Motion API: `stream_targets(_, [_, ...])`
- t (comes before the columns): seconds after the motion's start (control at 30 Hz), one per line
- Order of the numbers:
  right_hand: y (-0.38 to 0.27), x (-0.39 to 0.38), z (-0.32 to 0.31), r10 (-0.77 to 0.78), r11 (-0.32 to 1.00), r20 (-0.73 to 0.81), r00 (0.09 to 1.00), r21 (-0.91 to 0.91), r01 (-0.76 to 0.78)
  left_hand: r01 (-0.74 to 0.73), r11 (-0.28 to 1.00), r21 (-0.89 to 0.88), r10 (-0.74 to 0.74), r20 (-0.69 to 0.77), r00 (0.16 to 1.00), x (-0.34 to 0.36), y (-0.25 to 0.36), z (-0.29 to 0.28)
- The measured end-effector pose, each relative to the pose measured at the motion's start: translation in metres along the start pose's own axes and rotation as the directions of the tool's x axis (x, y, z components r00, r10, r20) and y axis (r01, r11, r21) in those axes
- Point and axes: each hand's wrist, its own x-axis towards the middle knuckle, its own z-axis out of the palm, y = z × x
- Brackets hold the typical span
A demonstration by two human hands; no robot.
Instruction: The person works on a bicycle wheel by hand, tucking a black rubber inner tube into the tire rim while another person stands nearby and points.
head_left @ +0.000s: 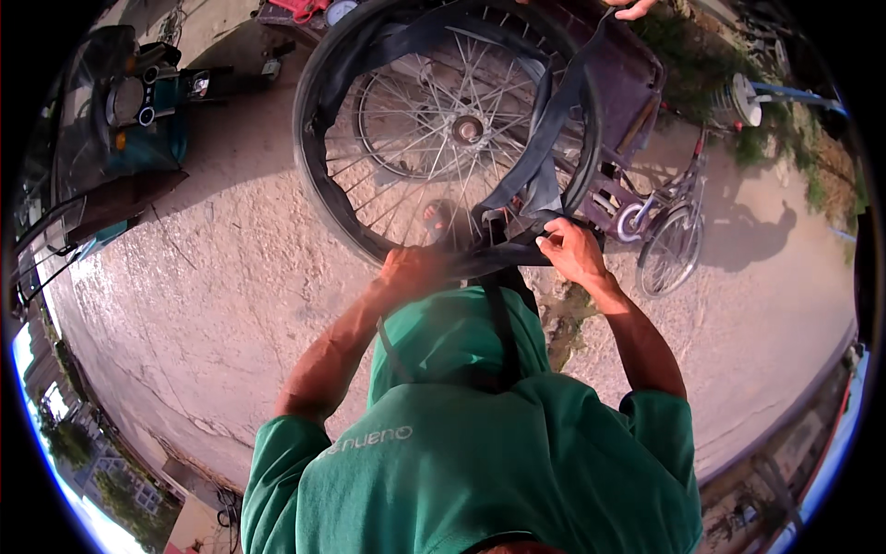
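Left hand (411, 270): at tyre (308, 138); grip unclear;
Right hand (576, 253): pinching black strip (517, 255);
Strip: likely being positioned; next needs steady tension

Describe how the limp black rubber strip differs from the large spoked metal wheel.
The limp black rubber strip bends and twists, whereas the large spoked metal wheel is round. The strip is plain and dark; the wheel has thin, silvery spokes. Both show black, the wheel in its tyre.

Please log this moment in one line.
left hand: at tyre; right hand: pinching black rubber; loose black strip: across wheel; another person's hand: top edge
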Motion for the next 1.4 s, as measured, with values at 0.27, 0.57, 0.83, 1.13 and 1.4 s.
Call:
stream_targets(0.27, [0.003,0.040,0.002,-0.256,0.905,-0.045,0.966,-0.362,0.223,0.070,0.991,0.118,-0.071,0.009,0.997,0.001,-0.011,0.017])
stream_targets(0.57, [0.008,0.062,-0.061,0.017,0.745,-0.352,0.936,0.629,0.223,0.151,0.953,0.263,-0.171,0.054,0.984,-0.018,0.041,-0.024])
stream_targets(0.83, [-0.019,0.070,-0.137,0.002,-0.291,-0.305,0.952,0.911,0.293,0.145,0.974,0.175,-0.171,0.147,0.974,-0.008,0.027,-0.003])
stream_targets(1.13, [0.067,0.108,-0.050,0.489,0.566,-0.233,0.840,0.818,-0.103,0.072,0.959,0.275,-0.118,0.157,0.981,-0.004,0.009,-0.004])
stream_targets(1.4, [-0.008,0.124,-0.017,0.275,0.956,-0.313,0.909,0.191,-0.223,0.064,0.974,0.218,-0.100,0.159,0.982,0.002,0.011,0.006])
